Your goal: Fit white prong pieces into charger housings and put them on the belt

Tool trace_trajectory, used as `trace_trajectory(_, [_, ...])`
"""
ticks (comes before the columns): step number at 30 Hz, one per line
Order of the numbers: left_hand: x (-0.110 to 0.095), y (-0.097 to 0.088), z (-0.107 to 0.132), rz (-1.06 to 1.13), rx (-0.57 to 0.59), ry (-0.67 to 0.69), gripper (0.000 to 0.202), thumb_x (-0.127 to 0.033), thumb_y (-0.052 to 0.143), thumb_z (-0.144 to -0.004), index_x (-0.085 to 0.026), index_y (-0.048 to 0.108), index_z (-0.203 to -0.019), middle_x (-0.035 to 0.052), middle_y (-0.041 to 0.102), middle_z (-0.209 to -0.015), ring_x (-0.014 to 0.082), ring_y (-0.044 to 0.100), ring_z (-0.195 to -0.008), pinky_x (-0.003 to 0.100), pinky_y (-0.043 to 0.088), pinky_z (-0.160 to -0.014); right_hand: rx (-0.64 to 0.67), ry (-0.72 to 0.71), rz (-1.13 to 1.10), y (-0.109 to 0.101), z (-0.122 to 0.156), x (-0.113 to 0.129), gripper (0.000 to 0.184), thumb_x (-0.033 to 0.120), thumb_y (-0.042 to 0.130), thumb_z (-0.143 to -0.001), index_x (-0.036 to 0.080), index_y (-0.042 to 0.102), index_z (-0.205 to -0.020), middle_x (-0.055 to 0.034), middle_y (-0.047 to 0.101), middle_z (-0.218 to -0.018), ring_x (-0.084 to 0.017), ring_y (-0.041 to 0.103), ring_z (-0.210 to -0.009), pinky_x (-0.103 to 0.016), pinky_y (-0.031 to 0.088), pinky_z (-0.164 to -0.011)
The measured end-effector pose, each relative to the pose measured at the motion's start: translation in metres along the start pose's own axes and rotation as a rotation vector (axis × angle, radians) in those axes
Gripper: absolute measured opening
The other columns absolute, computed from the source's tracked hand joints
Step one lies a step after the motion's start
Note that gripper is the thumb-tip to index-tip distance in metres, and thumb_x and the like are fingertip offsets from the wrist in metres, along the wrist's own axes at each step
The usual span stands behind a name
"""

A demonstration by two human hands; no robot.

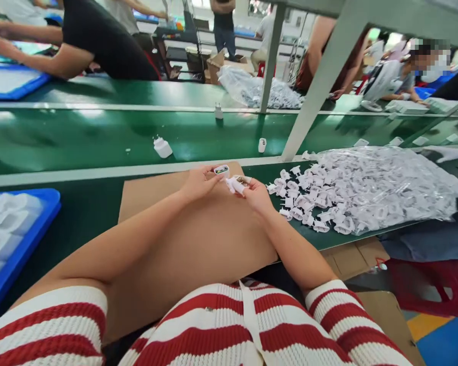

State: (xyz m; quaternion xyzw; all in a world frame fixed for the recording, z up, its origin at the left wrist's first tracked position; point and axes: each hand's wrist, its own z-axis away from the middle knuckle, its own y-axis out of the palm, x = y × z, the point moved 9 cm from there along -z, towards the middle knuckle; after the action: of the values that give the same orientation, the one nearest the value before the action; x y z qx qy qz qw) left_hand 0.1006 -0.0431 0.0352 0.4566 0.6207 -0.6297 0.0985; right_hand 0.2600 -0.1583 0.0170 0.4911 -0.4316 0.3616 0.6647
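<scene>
My left hand (pixel 201 183) is closed round a white charger housing (pixel 222 171), whose open end shows small electronic parts inside. Close beside it, my right hand (pixel 258 195) pinches a white plug cover with pins (pixel 235 185). The two white pieces are very near each other; whether they touch I cannot tell. Both hands are above a brown cardboard sheet (pixel 198 239) on the green bench. To the right of my right hand, many loose white plug covers (pixel 313 195) spill from a clear plastic bag (pixel 400 188).
A blue tray (pixel 53 201) of white housings stands at the left. Several white chargers, one of them lying tilted (pixel 162 147), are on the green conveyor belt (pixel 110 137). A slanted metal post (pixel 316 86) rises at the bench's far edge. A co-worker's gloved hand (pixel 445 153) is at the right.
</scene>
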Motion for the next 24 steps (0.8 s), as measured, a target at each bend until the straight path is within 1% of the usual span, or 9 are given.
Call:
trace_trajectory(2, [-0.015, 0.001, 0.046, 0.042, 0.024, 0.104, 0.042, -0.05, 0.066, -0.096, -0.022, 0.077, -0.126, 0.007, 0.078, -0.127, 0.0307, 0.067, -0.121, 0.044, 0.044, -0.113, 0.009, -0.069, 0.063, 0.001, 0.003, 0.008, 0.044, 0.038, 0.09, -0.064, 0.021, 0.078, -0.103, -0.0019, 0.081, -0.1, -0.016, 0.074, -0.09, -0.029, 0.061, -0.083])
trace_trajectory(4, [-0.026, 0.005, 0.081, 0.042, 0.063, 0.148, 0.041, -0.051, 0.063, -0.098, -0.023, 0.076, -0.125, 0.0082, 0.078, -0.124, 0.0319, 0.067, -0.12, 0.049, 0.039, -0.116, 0.007, -0.169, 0.169, 0.003, 0.008, 0.018, 0.04, 0.041, 0.089, -0.07, 0.021, 0.077, -0.103, -0.0023, 0.08, -0.101, -0.016, 0.074, -0.092, -0.031, 0.061, -0.088])
trace_trajectory(7, [-0.032, 0.014, 0.107, 0.071, 0.108, 0.14, 0.044, -0.055, 0.064, -0.097, -0.023, 0.073, -0.126, 0.0089, 0.077, -0.123, 0.0328, 0.065, -0.121, 0.052, 0.037, -0.117, 0.019, -0.343, 0.434, 0.007, 0.02, 0.033, 0.031, 0.04, 0.084, -0.082, 0.022, 0.077, -0.105, -0.003, 0.079, -0.104, -0.018, 0.074, -0.096, -0.033, 0.061, -0.093])
trace_trajectory(10, [-0.03, 0.019, 0.109, 0.134, 0.075, 0.121, 0.056, -0.063, 0.072, -0.089, -0.021, 0.072, -0.126, 0.0101, 0.075, -0.122, 0.0331, 0.065, -0.119, 0.051, 0.041, -0.113, 0.14, -0.602, 0.8, 0.024, 0.039, 0.045, 0.023, 0.032, 0.071, -0.094, 0.024, 0.076, -0.114, -0.0053, 0.077, -0.108, -0.02, 0.073, -0.103, -0.036, 0.06, -0.096])
trace_trajectory(12, [-0.028, 0.022, 0.105, 0.182, 0.06, 0.134, 0.056, -0.067, 0.072, -0.089, -0.019, 0.074, -0.117, 0.0097, 0.076, -0.114, 0.0311, 0.066, -0.113, 0.048, 0.045, -0.109, 0.218, -0.763, 1.027, 0.037, 0.051, 0.045, 0.025, 0.027, 0.063, -0.098, 0.024, 0.075, -0.12, -0.0083, 0.075, -0.109, -0.023, 0.071, -0.107, -0.039, 0.059, -0.096])
trace_trajectory(14, [-0.027, 0.022, 0.102, 0.227, 0.053, 0.159, 0.053, -0.068, 0.068, -0.091, -0.019, 0.076, -0.107, 0.0088, 0.076, -0.108, 0.0286, 0.067, -0.107, 0.045, 0.047, -0.106, 0.24, -0.857, 1.195, 0.045, 0.059, 0.042, 0.03, 0.022, 0.057, -0.1, 0.024, 0.074, -0.124, -0.01, 0.074, -0.11, -0.025, 0.069, -0.106, -0.04, 0.059, -0.095])
trace_trajectory(16, [-0.027, 0.021, 0.101, 0.247, 0.043, 0.183, 0.052, -0.069, 0.066, -0.092, -0.02, 0.077, -0.102, 0.0087, 0.076, -0.107, 0.0278, 0.067, -0.105, 0.044, 0.048, -0.104, 0.241, -0.909, 1.278, 0.05, 0.062, 0.04, 0.033, 0.019, 0.054, -0.101, 0.024, 0.073, -0.126, -0.0105, 0.073, -0.109, -0.024, 0.069, -0.104, -0.039, 0.059, -0.092])
trace_trajectory(19, [-0.028, 0.019, 0.1, 0.257, 0.033, 0.212, 0.051, -0.068, 0.066, -0.093, -0.02, 0.079, -0.104, 0.0088, 0.077, -0.107, 0.028, 0.067, -0.103, 0.043, 0.049, -0.1, 0.271, -0.953, 1.292, 0.055, 0.065, 0.041, 0.03, 0.019, 0.054, -0.102, 0.023, 0.073, -0.125, -0.0102, 0.074, -0.107, -0.023, 0.069, -0.101, -0.037, 0.059, -0.089])
trace_trajectory(24, [-0.03, 0.019, 0.101, 0.273, 0.034, 0.218, 0.05, -0.066, 0.067, -0.092, -0.02, 0.08, -0.103, 0.0082, 0.077, -0.106, 0.0282, 0.067, -0.102, 0.042, 0.049, -0.098, 0.264, -0.93, 1.321, 0.054, 0.064, 0.042, 0.026, 0.025, 0.055, -0.104, 0.025, 0.074, -0.122, -0.0092, 0.074, -0.104, -0.024, 0.07, -0.103, -0.038, 0.059, -0.09])
